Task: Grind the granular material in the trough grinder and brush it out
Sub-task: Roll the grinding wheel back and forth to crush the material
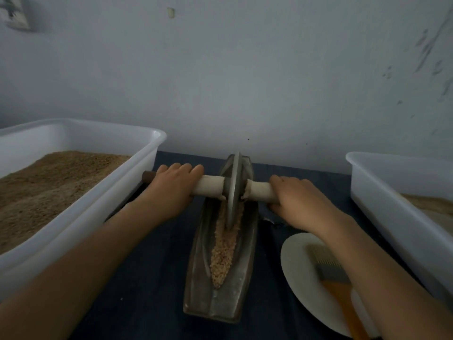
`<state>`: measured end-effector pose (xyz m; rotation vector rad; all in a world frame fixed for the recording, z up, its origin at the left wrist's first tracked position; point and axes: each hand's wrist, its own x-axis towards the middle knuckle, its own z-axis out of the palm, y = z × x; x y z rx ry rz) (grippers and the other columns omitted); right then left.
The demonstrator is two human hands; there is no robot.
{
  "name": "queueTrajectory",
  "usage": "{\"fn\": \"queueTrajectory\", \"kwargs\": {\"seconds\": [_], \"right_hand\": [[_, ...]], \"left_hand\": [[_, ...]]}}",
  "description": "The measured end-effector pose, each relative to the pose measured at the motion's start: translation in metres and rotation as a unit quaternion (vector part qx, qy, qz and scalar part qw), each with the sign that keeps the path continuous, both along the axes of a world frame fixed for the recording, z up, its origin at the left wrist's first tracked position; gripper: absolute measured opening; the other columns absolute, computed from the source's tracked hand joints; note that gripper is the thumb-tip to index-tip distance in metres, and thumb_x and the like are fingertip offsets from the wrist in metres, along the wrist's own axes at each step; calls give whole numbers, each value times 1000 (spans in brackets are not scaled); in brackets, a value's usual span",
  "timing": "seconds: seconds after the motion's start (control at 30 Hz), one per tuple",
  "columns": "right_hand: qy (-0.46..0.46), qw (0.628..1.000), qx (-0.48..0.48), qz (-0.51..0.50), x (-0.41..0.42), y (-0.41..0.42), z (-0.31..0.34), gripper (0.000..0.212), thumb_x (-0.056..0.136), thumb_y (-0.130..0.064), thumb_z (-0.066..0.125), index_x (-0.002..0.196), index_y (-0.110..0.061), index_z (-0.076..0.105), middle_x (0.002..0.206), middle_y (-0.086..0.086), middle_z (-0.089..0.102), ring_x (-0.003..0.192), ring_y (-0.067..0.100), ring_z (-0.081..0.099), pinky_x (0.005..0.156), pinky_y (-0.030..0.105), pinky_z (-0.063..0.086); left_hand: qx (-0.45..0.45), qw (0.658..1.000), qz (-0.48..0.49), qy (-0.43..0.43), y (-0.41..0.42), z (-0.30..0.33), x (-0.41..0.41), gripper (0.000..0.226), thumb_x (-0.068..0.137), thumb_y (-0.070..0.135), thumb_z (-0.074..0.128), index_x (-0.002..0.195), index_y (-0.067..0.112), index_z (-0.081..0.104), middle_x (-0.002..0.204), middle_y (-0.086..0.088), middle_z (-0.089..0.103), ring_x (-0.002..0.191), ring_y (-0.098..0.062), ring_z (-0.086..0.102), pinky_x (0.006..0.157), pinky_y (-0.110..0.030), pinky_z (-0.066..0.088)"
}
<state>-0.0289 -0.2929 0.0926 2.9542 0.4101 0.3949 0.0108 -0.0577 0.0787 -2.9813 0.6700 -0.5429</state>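
A grey metal trough grinder (196, 278) lies lengthwise on the dark cloth in front of me. Tan granular material (224, 253) fills its groove from the middle to the near end. The grinding wheel (233, 190) stands upright in the groove towards the far end, on a pale wooden axle (210, 185). My left hand (171, 190) grips the axle left of the wheel. My right hand (297, 200) grips it right of the wheel. A brush (328, 268) with pale bristles and an orange handle lies on a white plate (297, 263) under my right forearm.
A large white tub (103, 192) holding brown granular material stands at the left, close to my left hand. Another white tub (392, 204) with pale material stands at the right. A grey wall rises just behind the grinder.
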Motion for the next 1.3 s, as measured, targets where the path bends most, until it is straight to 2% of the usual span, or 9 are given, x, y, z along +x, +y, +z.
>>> {"fn": "queueTrajectory", "kwargs": {"seconds": [0.13, 0.2, 0.37, 0.5, 0.6, 0.77, 0.9, 1.03, 1.3], "right_hand": [[156, 988, 15, -12, -17, 6, 17, 18, 91, -26, 53, 98, -17, 40, 90, 0, 49, 75, 13, 43, 50, 22, 25], [210, 977, 13, -14, -27, 10, 26, 23, 90, -25, 55, 106, -11, 47, 89, -1, 48, 75, 12, 46, 52, 19, 30], [299, 954, 21, 9, -49, 13, 43, 27, 89, -28, 59, 104, -6, 60, 97, 9, 62, 77, 14, 52, 60, 27, 35], [284, 958, 29, 7, -46, 13, 42, 24, 88, -29, 59, 102, -9, 56, 92, 4, 59, 77, 14, 52, 59, 27, 36], [200, 980, 18, -5, -28, 10, 30, 21, 89, -28, 56, 103, -14, 49, 86, -2, 50, 79, 15, 51, 58, 27, 35], [19, 1000, 19, -6, 4, 0, 0, 21, 90, -28, 52, 105, -16, 43, 108, 4, 56, 96, 23, 52, 67, 31, 25], [-70, 997, 11, -8, 13, -3, -14, 22, 91, -28, 52, 107, -16, 45, 107, 2, 54, 98, 23, 49, 67, 31, 20], [-68, 998, -10, -7, 9, -1, -11, 21, 91, -28, 50, 107, -15, 44, 106, 3, 55, 97, 23, 50, 67, 31, 21], [206, 978, 18, 5, -28, 9, 26, 19, 89, -28, 56, 95, -17, 42, 86, -3, 45, 79, 13, 46, 51, 17, 28]], "left_hand": [[56, 988, -5, 143, 4, 20, -14, 39, 88, 24, 58, 121, 23, 38, 121, 0, 52, 111, -17, 51, 93, -33, 40], [68, 971, -14, 227, 6, 31, -24, 37, 88, 22, 60, 118, 25, 38, 117, 2, 54, 104, -13, 52, 88, -26, 40], [98, 936, -33, 338, 13, 46, -37, 33, 89, 22, 59, 98, 37, 31, 82, 18, 42, 72, -1, 44, 65, -14, 33], [75, 939, -31, 334, 12, 43, -31, 32, 89, 20, 60, 99, 35, 33, 85, 15, 42, 75, -3, 43, 70, -20, 34], [45, 957, -24, 286, 9, 34, -21, 32, 88, 19, 59, 106, 28, 35, 93, 9, 45, 80, -6, 44, 74, -22, 34], [35, 998, 2, 58, 2, 9, -1, 31, 89, 24, 54, 116, 20, 38, 118, -1, 49, 109, -20, 49, 92, -35, 37], [-16, 998, 9, -55, -5, -6, 4, 35, 87, 25, 57, 118, 21, 40, 117, 0, 47, 108, -19, 45, 93, -34, 32], [-27, 999, -17, -12, 2, -3, 4, 37, 89, 36, 56, 120, 22, 40, 119, 1, 47, 110, -18, 45, 95, -35, 33], [80, 966, -38, 244, 11, 36, -30, 32, 91, 33, 56, 113, 30, 32, 109, 5, 49, 97, -9, 49, 84, -24, 38]]}}
